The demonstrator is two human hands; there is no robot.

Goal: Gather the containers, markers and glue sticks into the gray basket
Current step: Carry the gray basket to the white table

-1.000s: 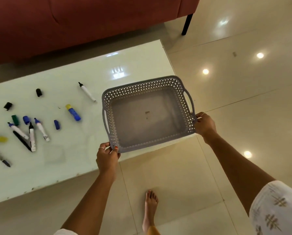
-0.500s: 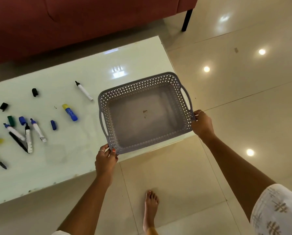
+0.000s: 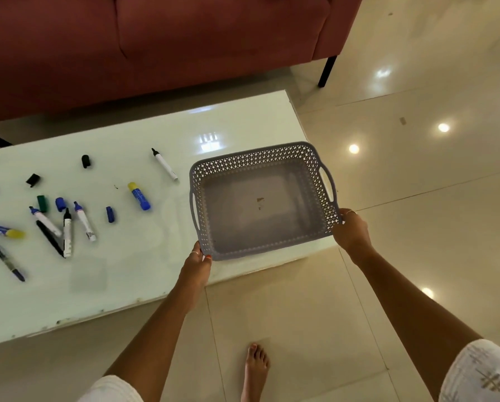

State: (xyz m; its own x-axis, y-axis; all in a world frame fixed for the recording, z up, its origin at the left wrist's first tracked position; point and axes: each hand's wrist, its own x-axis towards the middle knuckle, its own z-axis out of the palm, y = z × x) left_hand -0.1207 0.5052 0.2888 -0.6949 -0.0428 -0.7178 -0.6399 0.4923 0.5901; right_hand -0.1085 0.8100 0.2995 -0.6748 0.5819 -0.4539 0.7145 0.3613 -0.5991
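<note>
Head view looks down on two bare arms reaching forward to the gray basket [image 3: 260, 200], which sits at the right end of the white glass tabletop [image 3: 121, 285]. To the basket's left lie the loose things: a blue and yellow glue stick [image 3: 4, 230] far out, a dark pen [image 3: 7, 262] nearer the front edge, then a cluster of white markers [image 3: 66, 227] with blue and black tips, a green cap [image 3: 42, 203] and blue caps beside them. Closer to the basket lies a second glue stick [image 3: 139, 196], and behind it a single black-tipped marker [image 3: 164, 164]; two black caps [image 3: 85, 161] sit further back. None of them is in the basket.

Left hand [image 3: 198, 261] meets the basket's near left corner, its fingers [image 3: 207, 257] curled round the rim, a ring showing. The basket has lattice walls, a slot handle at each short side and a plain floor with a small brown mark in the middle. Right hand [image 3: 351, 230] pinches the near right corner, fingers wrapped on the wall, also ringed. Beyond the basket stands a red sofa [image 3: 185, 39]; below it, a bare foot [image 3: 256, 369] on the tiled floor [image 3: 417, 184].
</note>
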